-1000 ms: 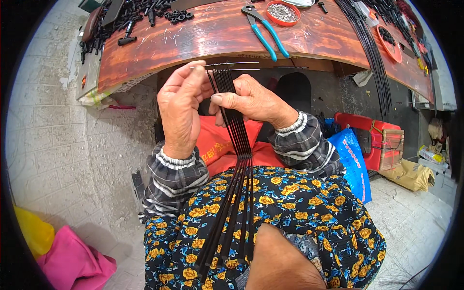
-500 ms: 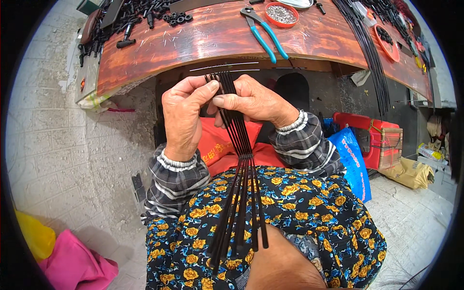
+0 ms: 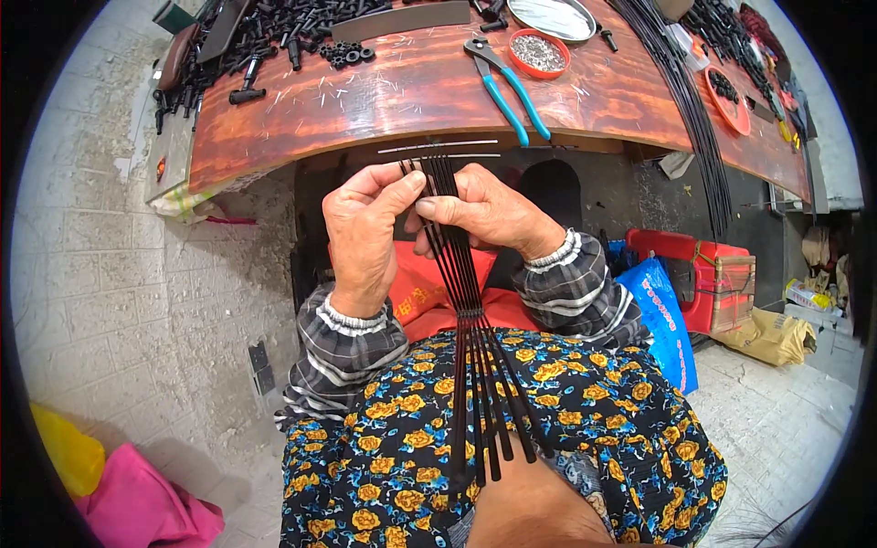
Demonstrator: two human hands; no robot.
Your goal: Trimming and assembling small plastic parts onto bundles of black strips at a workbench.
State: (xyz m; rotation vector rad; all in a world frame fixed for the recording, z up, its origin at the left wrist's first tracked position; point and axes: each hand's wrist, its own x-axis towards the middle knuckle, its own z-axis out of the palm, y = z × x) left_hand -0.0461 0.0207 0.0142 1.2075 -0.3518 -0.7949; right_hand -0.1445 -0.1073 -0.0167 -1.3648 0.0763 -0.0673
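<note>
My left hand and my right hand hold a fan of thin black rods in front of my lap, between thumbs and fingers. The left thumb and fingers pinch the tips at the left side; the right thumb lies across the rods just below. Farther down, the rods are gathered at a narrow joint, and thicker black ends spread over my flowered apron. Two thin pale metal wires lie crosswise at the upper tips. Some fingertips are hidden behind the rods.
Ahead is a curved brown wooden table with blue-handled pliers, a red dish of small metal bits and heaped black parts. Long black rods overhang its right edge. A red stool and blue bag stand right.
The lower rod ends have swung to the right. Both hands keep their hold, sitting slightly lower in view, and the table shows farther down too.
</note>
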